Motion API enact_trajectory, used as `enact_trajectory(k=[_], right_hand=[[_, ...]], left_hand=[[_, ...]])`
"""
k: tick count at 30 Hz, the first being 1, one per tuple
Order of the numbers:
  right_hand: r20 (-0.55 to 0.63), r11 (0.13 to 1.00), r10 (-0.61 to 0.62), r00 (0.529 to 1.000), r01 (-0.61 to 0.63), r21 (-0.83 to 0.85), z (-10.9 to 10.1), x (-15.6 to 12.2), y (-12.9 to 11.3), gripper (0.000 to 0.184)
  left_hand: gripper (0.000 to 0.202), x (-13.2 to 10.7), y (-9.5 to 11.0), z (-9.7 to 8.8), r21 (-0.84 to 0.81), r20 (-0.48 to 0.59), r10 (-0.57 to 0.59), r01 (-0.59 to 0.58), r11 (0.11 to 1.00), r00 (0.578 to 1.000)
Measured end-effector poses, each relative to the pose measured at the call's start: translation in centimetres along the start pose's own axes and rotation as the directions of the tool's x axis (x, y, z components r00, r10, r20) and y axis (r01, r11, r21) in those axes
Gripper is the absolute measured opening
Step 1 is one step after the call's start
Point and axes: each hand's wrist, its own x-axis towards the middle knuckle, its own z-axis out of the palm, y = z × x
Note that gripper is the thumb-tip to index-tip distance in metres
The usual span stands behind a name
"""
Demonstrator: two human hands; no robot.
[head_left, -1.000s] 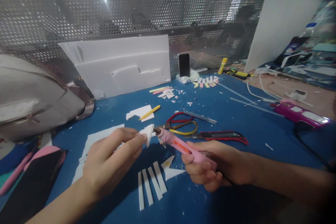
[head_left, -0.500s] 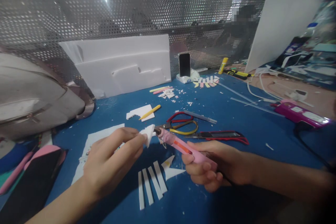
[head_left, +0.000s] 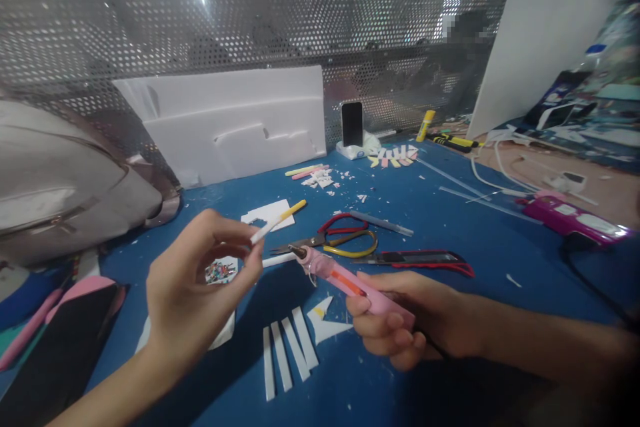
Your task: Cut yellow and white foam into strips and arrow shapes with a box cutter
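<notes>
From here I see my left hand (head_left: 183,280) pinching a thin white strip (head_left: 264,229) that slants far and right, while the pink glue gun (head_left: 345,280) gripped in my right hand (head_left: 407,317) points left and far, its tip seemingly just right of the strip, not touching.

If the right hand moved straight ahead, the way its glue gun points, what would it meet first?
Probably the white foam piece pinched in the left hand, though depth is unclear.
</notes>
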Motion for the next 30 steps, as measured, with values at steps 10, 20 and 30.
enact_trajectory(k=[10,20,30], right_hand=[[-0.09,0.985,-0.123,0.988,0.11,-0.135,0.7,-0.2,-0.4,0.037],[-0.131,0.955,-0.199,0.971,0.163,-0.249,0.6,-0.1,-0.6,0.04],[-0.227,0.897,-0.263,0.938,0.151,-0.414,0.5,0.4,-0.6,0.045]], left_hand=[[0.013,-0.2,-0.5,-1.1,-0.352,0.316,-0.479,0.57,0.742,0.819],[0.017,-1.2,-1.1,-1.3,-0.424,0.419,-0.568,0.706,0.567,0.708],[0.02,-1.7,-1.7,-1.9,-0.409,0.396,-0.584,0.705,0.579,0.709]])
